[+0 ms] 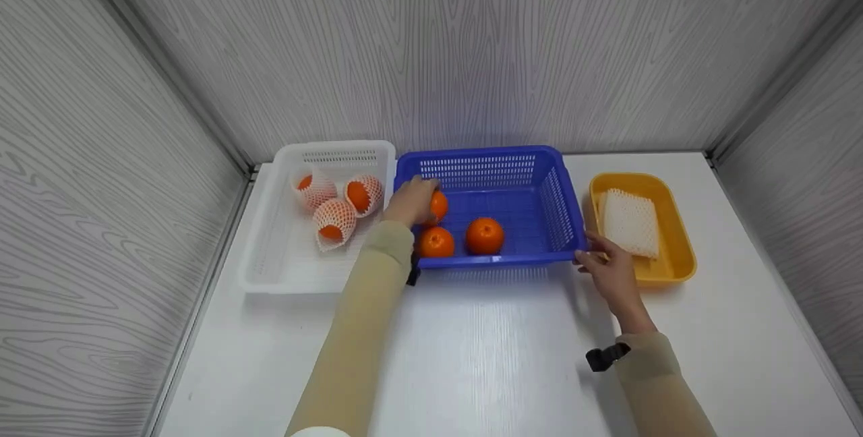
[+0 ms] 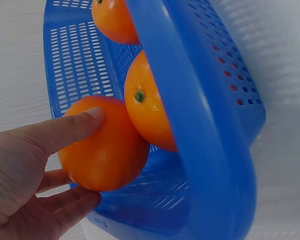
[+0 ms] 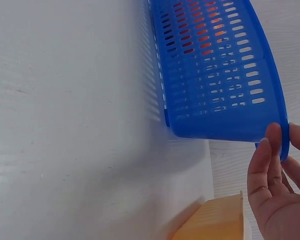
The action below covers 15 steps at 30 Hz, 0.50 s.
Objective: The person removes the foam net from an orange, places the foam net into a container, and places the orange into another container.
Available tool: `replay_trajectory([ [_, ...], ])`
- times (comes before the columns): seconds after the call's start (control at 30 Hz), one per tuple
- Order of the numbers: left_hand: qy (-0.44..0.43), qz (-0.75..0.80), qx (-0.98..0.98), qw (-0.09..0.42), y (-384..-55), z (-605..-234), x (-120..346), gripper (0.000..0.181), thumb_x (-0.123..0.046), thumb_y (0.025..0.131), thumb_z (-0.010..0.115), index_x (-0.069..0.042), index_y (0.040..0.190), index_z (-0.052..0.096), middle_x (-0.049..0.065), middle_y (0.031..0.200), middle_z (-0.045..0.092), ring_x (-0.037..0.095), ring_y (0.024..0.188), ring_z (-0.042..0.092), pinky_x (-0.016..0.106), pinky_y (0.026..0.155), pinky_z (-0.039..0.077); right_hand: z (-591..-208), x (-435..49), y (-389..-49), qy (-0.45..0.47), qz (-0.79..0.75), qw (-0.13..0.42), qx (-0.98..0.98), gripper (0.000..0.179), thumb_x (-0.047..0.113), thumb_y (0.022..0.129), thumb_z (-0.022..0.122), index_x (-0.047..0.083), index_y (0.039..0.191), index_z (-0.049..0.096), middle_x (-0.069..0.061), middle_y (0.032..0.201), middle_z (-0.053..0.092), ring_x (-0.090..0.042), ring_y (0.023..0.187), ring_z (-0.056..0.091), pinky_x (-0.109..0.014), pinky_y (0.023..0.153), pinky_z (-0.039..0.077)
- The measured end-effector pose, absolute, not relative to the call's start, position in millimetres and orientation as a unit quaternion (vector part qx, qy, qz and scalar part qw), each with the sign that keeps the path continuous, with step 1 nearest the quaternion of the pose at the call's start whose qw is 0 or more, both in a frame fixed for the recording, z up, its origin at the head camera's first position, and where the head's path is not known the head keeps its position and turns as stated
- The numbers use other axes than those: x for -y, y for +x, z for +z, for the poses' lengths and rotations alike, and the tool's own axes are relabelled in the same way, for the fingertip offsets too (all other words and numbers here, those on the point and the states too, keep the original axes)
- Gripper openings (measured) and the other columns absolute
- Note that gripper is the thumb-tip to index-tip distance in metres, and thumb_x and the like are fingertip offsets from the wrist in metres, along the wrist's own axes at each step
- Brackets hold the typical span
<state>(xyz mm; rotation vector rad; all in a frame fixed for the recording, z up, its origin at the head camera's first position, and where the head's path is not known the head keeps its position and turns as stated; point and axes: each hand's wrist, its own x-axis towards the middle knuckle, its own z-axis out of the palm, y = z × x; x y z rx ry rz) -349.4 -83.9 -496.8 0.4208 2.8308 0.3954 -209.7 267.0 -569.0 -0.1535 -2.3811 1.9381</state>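
Observation:
My left hand [image 1: 412, 201] reaches into the left end of the blue basket [image 1: 499, 260] and holds an orange [image 2: 107, 150], thumb on one side and fingers curled round the other. Against it lies a second orange [image 2: 149, 107], its green stem end showing in the left wrist view. A third orange [image 1: 485, 236] sits a little to the right in the same basket. At the basket's front right corner my right hand [image 1: 612, 276] pinches the rim between thumb and fingers. The right wrist view shows that fingertip grip on the blue rim [image 3: 280, 100].
Left of the blue basket stands a white basket [image 1: 253, 248] with three oranges in foam nets, one of them a netted orange [image 1: 334, 220] at the front. To the right, a yellow tub [image 1: 682, 248] contains stacked white foam nets [image 1: 630, 222]. Grey panels [image 1: 472, 52] enclose the table.

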Motion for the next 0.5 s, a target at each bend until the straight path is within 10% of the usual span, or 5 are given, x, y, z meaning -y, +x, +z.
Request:
replay_trajectory([
  [0.5, 0.175, 0.128, -0.964, 0.156, -345, -508, 82, 0.045, -0.007, 0.091, 0.063, -0.008, 0.136, 0.058, 0.016, 0.13, 0.056, 0.028, 0.118, 0.052, 0.042, 0.104, 0.039, -566, -266, -209, -0.056, 0.632, 0.028, 0.773, 0.048, 0.002, 0.096, 0.061, -0.005, 0.141, 0.047, -0.028, 0.118, 0.053, -0.017, 0.087, 0.066, -0.024, 0.074, 0.055],
])
